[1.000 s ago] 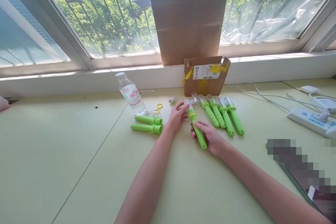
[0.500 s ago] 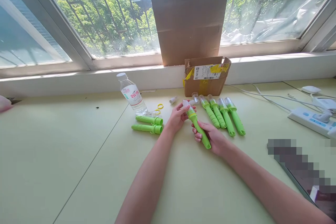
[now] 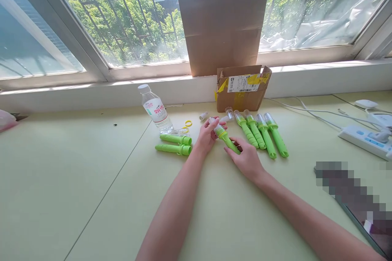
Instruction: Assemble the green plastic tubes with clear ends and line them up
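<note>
A green plastic handle with a clear cap (image 3: pixel 227 140) is held between both hands, slanting down to the right, with a yellow ring where cap and handle meet. My left hand (image 3: pixel 207 135) is closed around the clear cap end. My right hand (image 3: pixel 247 158) grips the lower green part, its thumb and fingers over the end and hiding it. Just right of them lie several capped green handles (image 3: pixel 277 135) side by side. To the left are two uncapped green handles (image 3: pixel 174 149) with threaded ends pointing right.
A water bottle (image 3: pixel 156 110), yellow rings (image 3: pixel 188 123) and loose clear caps (image 3: pixel 229 113) are behind the hands. An open cardboard box (image 3: pixel 240 100) stands against the sill. A power strip (image 3: pixel 366 140) with cables and a dark, partly blurred slab (image 3: pixel 349 200) lie at right.
My right hand has shifted up the handle and turned, now covering its lower end from above. My left hand stays on the cap. The view has shifted slightly.
</note>
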`<act>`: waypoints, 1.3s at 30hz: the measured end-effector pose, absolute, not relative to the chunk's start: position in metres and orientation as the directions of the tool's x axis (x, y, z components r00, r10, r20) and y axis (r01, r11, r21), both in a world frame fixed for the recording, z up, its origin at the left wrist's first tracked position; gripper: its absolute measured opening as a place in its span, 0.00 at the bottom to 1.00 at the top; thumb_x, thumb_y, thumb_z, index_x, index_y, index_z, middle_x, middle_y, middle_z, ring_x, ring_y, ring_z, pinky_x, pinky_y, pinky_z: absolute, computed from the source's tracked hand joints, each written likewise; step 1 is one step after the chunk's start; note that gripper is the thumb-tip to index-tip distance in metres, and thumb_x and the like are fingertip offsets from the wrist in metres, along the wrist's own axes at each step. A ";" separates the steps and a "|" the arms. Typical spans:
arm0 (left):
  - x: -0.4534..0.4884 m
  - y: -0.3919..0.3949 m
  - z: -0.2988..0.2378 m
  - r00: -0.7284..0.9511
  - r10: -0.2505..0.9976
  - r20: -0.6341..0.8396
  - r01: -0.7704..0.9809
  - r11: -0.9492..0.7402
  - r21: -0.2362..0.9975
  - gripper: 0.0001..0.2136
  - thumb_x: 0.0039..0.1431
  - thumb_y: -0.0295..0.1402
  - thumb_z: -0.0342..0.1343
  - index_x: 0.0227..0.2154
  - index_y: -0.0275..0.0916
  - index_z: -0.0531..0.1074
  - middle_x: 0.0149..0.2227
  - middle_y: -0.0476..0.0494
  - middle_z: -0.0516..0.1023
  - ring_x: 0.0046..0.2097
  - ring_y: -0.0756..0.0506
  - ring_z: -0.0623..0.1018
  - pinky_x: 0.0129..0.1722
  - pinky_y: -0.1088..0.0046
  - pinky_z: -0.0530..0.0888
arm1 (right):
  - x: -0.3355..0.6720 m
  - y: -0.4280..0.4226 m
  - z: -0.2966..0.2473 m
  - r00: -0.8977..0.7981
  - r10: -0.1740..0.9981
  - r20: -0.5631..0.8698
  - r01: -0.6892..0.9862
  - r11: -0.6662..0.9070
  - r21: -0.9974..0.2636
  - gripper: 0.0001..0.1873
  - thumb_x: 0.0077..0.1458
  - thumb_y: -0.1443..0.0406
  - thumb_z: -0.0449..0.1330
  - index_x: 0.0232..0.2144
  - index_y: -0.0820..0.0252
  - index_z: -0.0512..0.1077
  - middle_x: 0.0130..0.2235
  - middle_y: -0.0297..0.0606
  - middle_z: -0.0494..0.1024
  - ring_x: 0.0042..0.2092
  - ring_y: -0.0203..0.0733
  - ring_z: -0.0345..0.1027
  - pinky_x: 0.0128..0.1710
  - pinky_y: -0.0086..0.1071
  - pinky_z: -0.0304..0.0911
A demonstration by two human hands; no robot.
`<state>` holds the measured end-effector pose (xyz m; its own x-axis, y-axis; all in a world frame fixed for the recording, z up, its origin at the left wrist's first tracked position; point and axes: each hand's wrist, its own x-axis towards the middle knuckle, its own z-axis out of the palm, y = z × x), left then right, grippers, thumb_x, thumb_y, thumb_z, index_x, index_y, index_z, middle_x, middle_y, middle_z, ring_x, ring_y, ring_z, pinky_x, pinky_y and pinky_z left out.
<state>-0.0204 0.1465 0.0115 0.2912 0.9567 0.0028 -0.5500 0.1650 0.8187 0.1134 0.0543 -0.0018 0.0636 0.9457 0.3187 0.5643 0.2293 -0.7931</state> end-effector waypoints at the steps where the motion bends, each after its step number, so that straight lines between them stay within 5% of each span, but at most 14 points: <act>1: -0.020 0.147 0.011 0.287 0.958 -0.004 -0.558 0.170 0.812 0.20 0.47 0.38 0.65 0.41 0.37 0.68 0.35 0.41 0.78 0.36 0.43 0.80 0.37 0.67 0.76 | 0.113 0.054 -0.002 0.058 0.928 0.367 0.661 0.239 -0.711 0.17 0.56 0.60 0.57 0.46 0.61 0.72 0.40 0.41 0.78 0.38 0.43 0.71 0.35 0.32 0.63; 6: -0.020 0.146 0.012 0.283 0.959 -0.013 -0.574 0.180 0.799 0.18 0.47 0.36 0.65 0.39 0.38 0.67 0.35 0.42 0.79 0.41 0.41 0.80 0.42 0.63 0.74 | 0.115 0.050 0.001 0.085 0.904 0.418 0.950 0.053 -0.309 0.20 0.63 0.59 0.50 0.54 0.55 0.69 0.36 0.39 0.78 0.32 0.40 0.70 0.23 0.30 0.49; 10: -0.022 0.147 0.012 0.294 0.956 -0.008 -0.583 0.186 0.791 0.17 0.47 0.30 0.64 0.39 0.38 0.65 0.34 0.43 0.78 0.39 0.42 0.80 0.40 0.64 0.73 | 0.115 0.048 0.002 0.041 0.912 0.408 0.978 0.046 -0.203 0.20 0.64 0.58 0.48 0.55 0.53 0.68 0.37 0.39 0.77 0.31 0.38 0.69 0.22 0.30 0.45; 15: -0.024 0.147 0.012 0.309 0.951 -0.008 -0.646 0.216 0.733 0.16 0.47 0.24 0.62 0.38 0.38 0.63 0.29 0.49 0.75 0.35 0.48 0.78 0.45 0.64 0.72 | 0.111 0.048 0.001 0.009 0.951 0.309 0.968 0.070 -0.242 0.20 0.65 0.58 0.45 0.54 0.55 0.67 0.37 0.38 0.77 0.28 0.37 0.68 0.22 0.31 0.45; 24: -0.025 0.145 0.015 0.326 0.945 0.011 -0.666 0.221 0.713 0.14 0.45 0.24 0.62 0.35 0.38 0.65 0.30 0.50 0.73 0.37 0.49 0.77 0.49 0.63 0.71 | 0.119 0.054 0.008 0.010 0.984 0.176 0.821 0.093 -0.563 0.19 0.63 0.56 0.45 0.49 0.53 0.71 0.26 0.34 0.76 0.28 0.40 0.67 0.24 0.29 0.50; 30: -0.020 0.145 0.017 0.286 0.956 -0.065 -0.714 0.257 0.651 0.12 0.49 0.36 0.63 0.30 0.39 0.65 0.23 0.53 0.69 0.27 0.52 0.73 0.41 0.66 0.73 | 0.113 0.048 0.002 0.025 0.944 0.328 0.935 0.094 -0.341 0.20 0.62 0.59 0.50 0.55 0.51 0.68 0.34 0.38 0.76 0.30 0.39 0.67 0.24 0.30 0.48; 33: -0.018 0.148 0.018 0.229 0.964 -0.135 -0.747 0.263 0.611 0.18 0.48 0.44 0.63 0.22 0.39 0.60 0.17 0.56 0.61 0.21 0.54 0.68 0.32 0.72 0.72 | 0.110 0.046 0.002 -0.062 0.944 0.325 0.961 0.144 -0.235 0.21 0.63 0.60 0.49 0.56 0.53 0.67 0.34 0.39 0.76 0.30 0.39 0.68 0.24 0.31 0.46; 39: -0.016 0.148 0.022 0.132 0.956 -0.261 -0.754 0.268 0.600 0.24 0.46 0.49 0.63 0.19 0.39 0.54 0.14 0.58 0.57 0.17 0.55 0.63 0.21 0.77 0.64 | 0.098 0.040 0.009 -0.105 0.966 0.235 0.944 0.171 -0.283 0.22 0.64 0.60 0.46 0.56 0.59 0.66 0.34 0.41 0.77 0.29 0.40 0.67 0.24 0.32 0.46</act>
